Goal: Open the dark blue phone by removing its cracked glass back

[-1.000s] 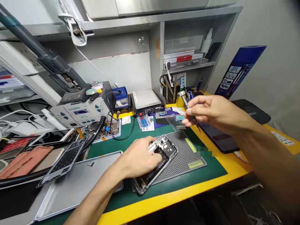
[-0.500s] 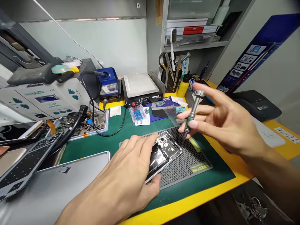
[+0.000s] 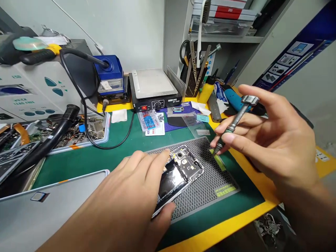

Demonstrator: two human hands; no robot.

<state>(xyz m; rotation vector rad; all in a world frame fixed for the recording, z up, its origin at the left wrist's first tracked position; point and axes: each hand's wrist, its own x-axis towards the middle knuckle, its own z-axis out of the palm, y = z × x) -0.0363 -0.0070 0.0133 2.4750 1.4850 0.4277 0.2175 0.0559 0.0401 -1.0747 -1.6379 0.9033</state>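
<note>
Head view: the left hand (image 3: 131, 185) reaches in from the lower left, back up, its fingers over the far edge of the opened phone (image 3: 187, 169) and thumb at the near edge, gripping it on the grey mat (image 3: 207, 192). From the right, the right hand (image 3: 283, 140) pinches a screwdriver (image 3: 237, 118) between thumb and fingers, index raised beside the cap; the tool slants down leftward, its tip apart from the phone.

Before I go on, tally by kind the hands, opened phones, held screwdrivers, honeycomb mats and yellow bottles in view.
Hands: 2, the left hand and the right hand
Opened phone: 1
Held screwdriver: 1
Honeycomb mat: 1
Yellow bottle: 1
Total: 6
</note>
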